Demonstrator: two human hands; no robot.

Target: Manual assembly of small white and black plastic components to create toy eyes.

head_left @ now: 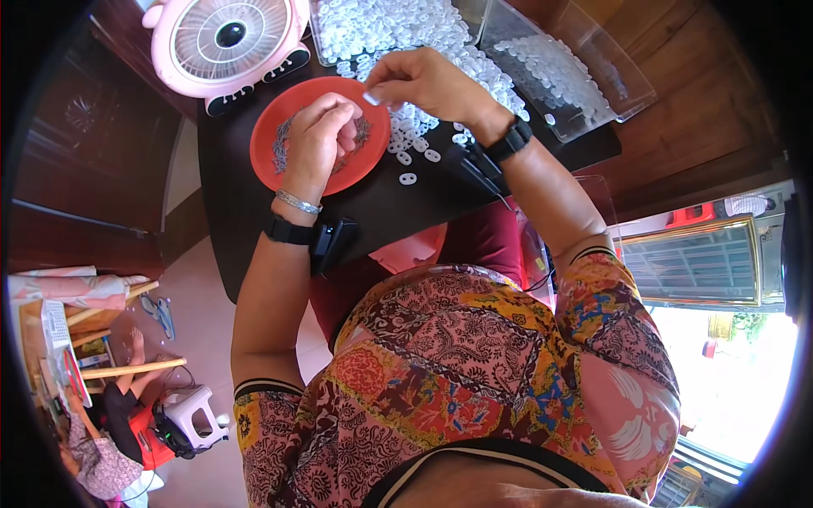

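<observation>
Head view: we find both hands raised together over the dark bench [398, 199]. The right hand [428, 85] pinches a small white plastic piece [373, 99] between thumb and forefinger tips, held just above the rim of the red plate [271, 127]. The left hand [318, 135] is curled over the plate, fingertips closed near that same piece; whether it grips something of its own, perhaps one of the small dark metal parts [282, 144] lying in the plate, we cannot tell, as the fingers hide it.

We judge the white piece very light, stiff and smooth, hence apt to slip or flick away; a fingertip pinch across its narrow edges seems the soundest hold, with little force needed. The loose white pieces [406, 157] of the same kind lie scattered on the bench beside the plate, with more heaped in the clear tray [339, 38] behind and in a clear plastic box [593, 76] to the right.

A pink fan [224, 42] stands behind the plate, at the bench's far left.
</observation>
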